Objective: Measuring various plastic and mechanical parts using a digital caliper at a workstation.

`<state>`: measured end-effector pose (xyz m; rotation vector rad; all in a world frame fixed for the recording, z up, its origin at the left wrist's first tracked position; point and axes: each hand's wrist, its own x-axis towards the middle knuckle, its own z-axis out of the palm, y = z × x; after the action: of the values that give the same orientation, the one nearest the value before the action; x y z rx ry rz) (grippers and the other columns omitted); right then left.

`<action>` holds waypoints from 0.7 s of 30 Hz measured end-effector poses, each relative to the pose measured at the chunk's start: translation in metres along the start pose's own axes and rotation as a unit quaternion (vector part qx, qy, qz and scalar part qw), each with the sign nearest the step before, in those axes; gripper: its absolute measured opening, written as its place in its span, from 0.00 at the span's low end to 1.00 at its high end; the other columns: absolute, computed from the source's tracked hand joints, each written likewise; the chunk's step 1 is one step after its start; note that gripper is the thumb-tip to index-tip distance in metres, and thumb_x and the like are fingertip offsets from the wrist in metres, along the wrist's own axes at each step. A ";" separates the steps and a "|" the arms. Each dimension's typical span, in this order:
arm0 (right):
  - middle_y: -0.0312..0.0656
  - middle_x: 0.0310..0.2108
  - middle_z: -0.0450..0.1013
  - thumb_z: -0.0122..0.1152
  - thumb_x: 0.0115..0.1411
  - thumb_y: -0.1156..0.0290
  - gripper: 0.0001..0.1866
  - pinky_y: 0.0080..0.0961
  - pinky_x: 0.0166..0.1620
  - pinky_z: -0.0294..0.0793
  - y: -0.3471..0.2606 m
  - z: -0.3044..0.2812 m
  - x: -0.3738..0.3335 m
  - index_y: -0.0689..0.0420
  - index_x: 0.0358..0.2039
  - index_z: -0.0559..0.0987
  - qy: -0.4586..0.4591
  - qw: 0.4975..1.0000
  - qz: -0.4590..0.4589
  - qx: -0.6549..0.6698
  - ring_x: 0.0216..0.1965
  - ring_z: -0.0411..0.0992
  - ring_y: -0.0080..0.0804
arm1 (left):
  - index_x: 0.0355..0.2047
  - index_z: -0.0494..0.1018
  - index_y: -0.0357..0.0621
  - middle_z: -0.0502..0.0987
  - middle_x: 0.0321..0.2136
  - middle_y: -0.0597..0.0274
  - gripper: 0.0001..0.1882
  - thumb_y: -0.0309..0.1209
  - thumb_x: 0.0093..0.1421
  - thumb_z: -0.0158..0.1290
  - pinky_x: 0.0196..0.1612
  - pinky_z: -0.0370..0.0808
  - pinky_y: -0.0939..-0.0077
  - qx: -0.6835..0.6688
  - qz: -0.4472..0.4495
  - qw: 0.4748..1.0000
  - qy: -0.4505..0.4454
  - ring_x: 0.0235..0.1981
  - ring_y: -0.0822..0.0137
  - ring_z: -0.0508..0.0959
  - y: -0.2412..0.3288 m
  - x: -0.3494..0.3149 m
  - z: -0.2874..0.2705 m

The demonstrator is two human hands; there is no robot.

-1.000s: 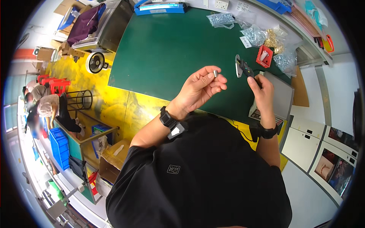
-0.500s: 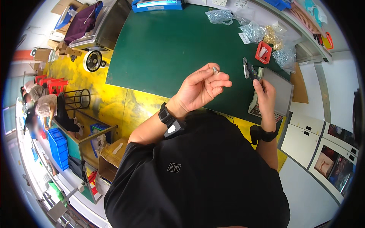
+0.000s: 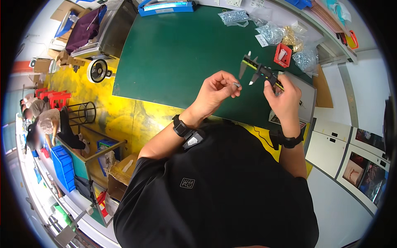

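Observation:
Between the thumb and fingers of my left hand [image 3: 216,91] is a small silvery metal piece, perhaps a screw [image 3: 236,84]. My right hand [image 3: 284,98] grips a black digital caliper [image 3: 264,72] by its beam. The caliper's jaws stand apart and point toward my left hand, close to the metal piece but not touching it. Both hands are above the near right part of the green tabletop [image 3: 178,53]. Partly behind my right hand lies an open grey case [image 3: 307,93].
Bags of silvery screws [image 3: 271,33], a bag of brass-coloured parts [image 3: 292,38] and a red bin [image 3: 284,55] line the back right. A blue device [image 3: 166,8] sits at the far edge. Left of the table are a fan [image 3: 98,70] and people working at another bench.
My right hand has lifted the caliper and turned it, with its jaws now spread toward my left hand. The left fingers have curled in around the small metal piece.

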<state>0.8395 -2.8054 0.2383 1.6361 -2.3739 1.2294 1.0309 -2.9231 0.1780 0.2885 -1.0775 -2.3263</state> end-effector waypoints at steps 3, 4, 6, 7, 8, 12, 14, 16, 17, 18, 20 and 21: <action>0.40 0.21 0.72 0.72 0.49 0.66 0.14 0.28 0.23 0.70 -0.010 0.005 0.003 0.60 0.28 0.76 0.003 0.999 -0.052 -0.007 0.18 0.70 0.35 | 0.40 0.73 0.41 0.78 0.35 0.63 0.03 0.24 0.66 0.52 0.40 0.71 0.79 0.057 -0.020 0.998 0.010 0.35 0.74 0.75 0.000 -0.002 -0.003; 0.40 0.21 0.72 0.72 0.49 0.67 0.14 0.29 0.24 0.70 -0.013 0.004 0.004 0.60 0.30 0.76 0.001 0.997 -0.073 -0.015 0.18 0.71 0.35 | 0.40 0.73 0.41 0.78 0.35 0.63 0.03 0.24 0.66 0.52 0.40 0.71 0.79 0.057 -0.019 0.998 0.012 0.35 0.74 0.75 0.000 -0.002 -0.003; 0.40 0.22 0.72 0.72 0.49 0.68 0.14 0.29 0.25 0.70 -0.018 0.004 0.006 0.60 0.31 0.77 -0.003 0.995 -0.096 -0.021 0.19 0.71 0.36 | 0.40 0.73 0.41 0.77 0.34 0.64 0.04 0.25 0.66 0.53 0.40 0.71 0.79 0.072 -0.014 0.997 0.029 0.34 0.75 0.74 0.002 -0.003 -0.002; 0.40 0.23 0.72 0.72 0.49 0.68 0.14 0.30 0.25 0.70 -0.019 0.004 0.007 0.60 0.31 0.77 -0.010 0.993 -0.108 -0.039 0.20 0.72 0.37 | 0.40 0.73 0.41 0.77 0.33 0.64 0.04 0.26 0.66 0.53 0.40 0.71 0.80 0.079 -0.012 0.996 0.038 0.34 0.75 0.74 0.003 -0.004 -0.002; 0.40 0.24 0.72 0.72 0.48 0.67 0.15 0.30 0.26 0.71 -0.021 0.005 0.007 0.60 0.32 0.77 -0.016 0.991 -0.120 -0.056 0.21 0.72 0.37 | 0.40 0.73 0.41 0.77 0.33 0.64 0.04 0.26 0.66 0.53 0.40 0.71 0.80 0.079 -0.011 0.996 0.041 0.34 0.75 0.74 0.004 -0.004 -0.004; 0.40 0.25 0.73 0.73 0.48 0.67 0.16 0.31 0.27 0.71 -0.024 0.007 0.009 0.60 0.33 0.78 -0.027 0.986 -0.148 -0.073 0.23 0.73 0.38 | 0.39 0.73 0.41 0.76 0.32 0.66 0.04 0.27 0.66 0.53 0.40 0.70 0.80 0.082 0.001 0.995 0.065 0.33 0.76 0.74 0.007 -0.004 -0.010; 0.40 0.25 0.73 0.73 0.48 0.66 0.16 0.31 0.27 0.71 -0.025 0.008 0.009 0.61 0.34 0.78 -0.030 0.985 -0.155 -0.074 0.23 0.73 0.38 | 0.38 0.73 0.41 0.76 0.32 0.67 0.04 0.28 0.67 0.52 0.40 0.70 0.80 0.095 0.009 0.993 0.076 0.33 0.76 0.73 0.009 -0.004 -0.012; 0.41 0.25 0.72 0.72 0.49 0.66 0.16 0.31 0.27 0.71 -0.026 0.008 0.009 0.61 0.34 0.78 -0.047 0.985 -0.154 -0.061 0.24 0.73 0.38 | 0.38 0.73 0.42 0.76 0.31 0.67 0.04 0.28 0.67 0.52 0.40 0.70 0.80 0.102 0.013 0.991 0.083 0.32 0.77 0.73 0.009 -0.005 -0.013; 0.41 0.25 0.72 0.72 0.49 0.66 0.16 0.31 0.27 0.71 -0.026 0.008 0.009 0.61 0.35 0.77 -0.055 0.985 -0.153 -0.054 0.24 0.73 0.38 | 0.38 0.73 0.42 0.76 0.31 0.67 0.04 0.28 0.67 0.52 0.40 0.70 0.80 0.100 0.014 0.991 0.091 0.32 0.77 0.73 0.009 -0.006 -0.013; 0.41 0.25 0.72 0.72 0.49 0.66 0.16 0.31 0.27 0.71 -0.026 0.008 0.009 0.61 0.35 0.77 -0.056 0.985 -0.153 -0.054 0.24 0.73 0.38 | 0.37 0.73 0.42 0.76 0.31 0.68 0.04 0.28 0.67 0.52 0.40 0.71 0.80 0.099 0.016 0.990 0.098 0.32 0.77 0.73 0.009 -0.006 -0.013; 0.40 0.25 0.72 0.72 0.50 0.66 0.16 0.30 0.26 0.70 -0.024 0.007 0.010 0.61 0.35 0.78 -0.069 0.984 -0.154 -0.057 0.23 0.73 0.37 | 0.37 0.73 0.42 0.76 0.31 0.68 0.04 0.28 0.67 0.52 0.40 0.71 0.80 0.097 0.015 0.990 0.105 0.32 0.77 0.73 0.009 -0.007 -0.013; 0.40 0.25 0.72 0.71 0.51 0.65 0.16 0.30 0.26 0.70 -0.024 0.007 0.009 0.60 0.35 0.78 -0.075 0.983 -0.154 -0.059 0.22 0.73 0.36 | 0.37 0.73 0.42 0.76 0.31 0.68 0.04 0.28 0.67 0.52 0.40 0.71 0.80 0.099 0.014 0.990 0.104 0.32 0.77 0.73 0.010 -0.006 -0.013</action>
<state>0.8570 -2.8205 0.2516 2.0234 -2.1107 0.9241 1.0455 -2.9330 0.1766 0.5746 -1.1976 -2.1123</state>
